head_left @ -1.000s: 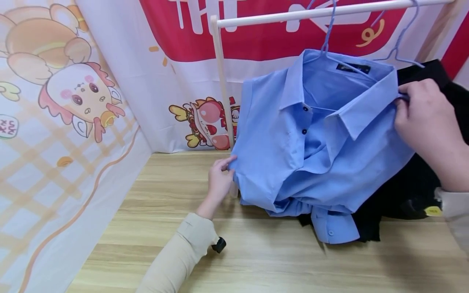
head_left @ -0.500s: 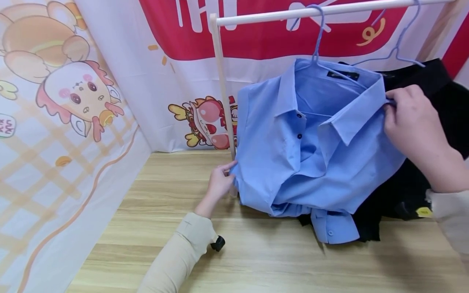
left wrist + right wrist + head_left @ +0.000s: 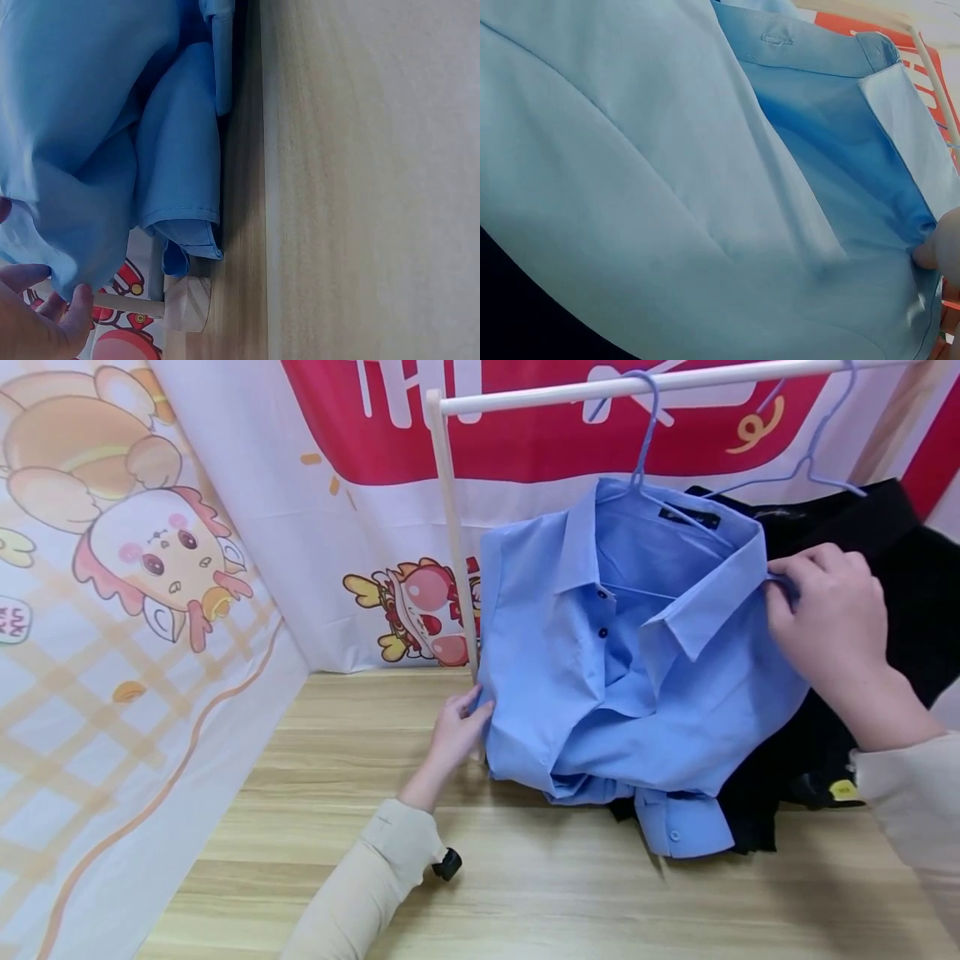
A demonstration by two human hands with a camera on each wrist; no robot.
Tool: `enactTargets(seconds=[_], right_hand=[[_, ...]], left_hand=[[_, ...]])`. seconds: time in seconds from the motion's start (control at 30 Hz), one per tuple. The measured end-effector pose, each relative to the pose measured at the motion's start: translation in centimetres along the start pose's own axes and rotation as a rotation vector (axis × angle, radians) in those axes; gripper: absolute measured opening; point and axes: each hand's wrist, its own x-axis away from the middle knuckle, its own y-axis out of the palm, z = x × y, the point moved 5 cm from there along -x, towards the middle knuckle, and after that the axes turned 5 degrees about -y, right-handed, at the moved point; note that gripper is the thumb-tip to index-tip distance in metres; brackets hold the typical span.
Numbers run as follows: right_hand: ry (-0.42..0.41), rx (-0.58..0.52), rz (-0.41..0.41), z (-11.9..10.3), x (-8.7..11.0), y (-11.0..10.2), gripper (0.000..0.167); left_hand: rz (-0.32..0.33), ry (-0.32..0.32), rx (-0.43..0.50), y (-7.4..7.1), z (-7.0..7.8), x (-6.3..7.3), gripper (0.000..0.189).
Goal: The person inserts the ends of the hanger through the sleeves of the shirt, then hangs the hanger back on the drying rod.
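A light blue collared shirt [image 3: 540,643], its collar front spread apart, hangs from a blue wire hanger [image 3: 643,439] whose hook is over the white rail [image 3: 540,397]. My left hand [image 3: 456,731] pinches the shirt's left edge; in the left wrist view, finger and thumb of that hand [image 3: 45,319] nip a fold of cloth. My right hand [image 3: 832,610] grips the shirt's shoulder beside the collar. The right wrist view has the thumb [image 3: 937,247] pressed on the cloth. What lies under the right fingers is hidden.
Black garments [image 3: 911,577] hang behind and to the right, below a second blue hanger [image 3: 813,452]. The rack's post [image 3: 452,510] stands at the left on the wooden table [image 3: 337,760]. A printed cloth [image 3: 112,693] covers the left wall.
The right hand has moved left and slightly down, shifting the shirt's collar left with it. The hanger hook has slid left too and now sits over the rail. My left hand has barely moved.
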Motion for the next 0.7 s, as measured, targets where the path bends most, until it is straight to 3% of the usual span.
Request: enactTargets(seconds=[0.43,0.7], right_hand=[[0.010,0.053,0.012,-0.3,0.6,-0.1,0.030],[-0.027,-0.012,0.036,-0.5,1.3,-0.8,0.034]], left_hand=[[-0.088,0.000,0.082,-0.2,0.1,0.4,0.060],[-0.120,-0.019,0.043,-0.7,0.1,0.8,0.063]])
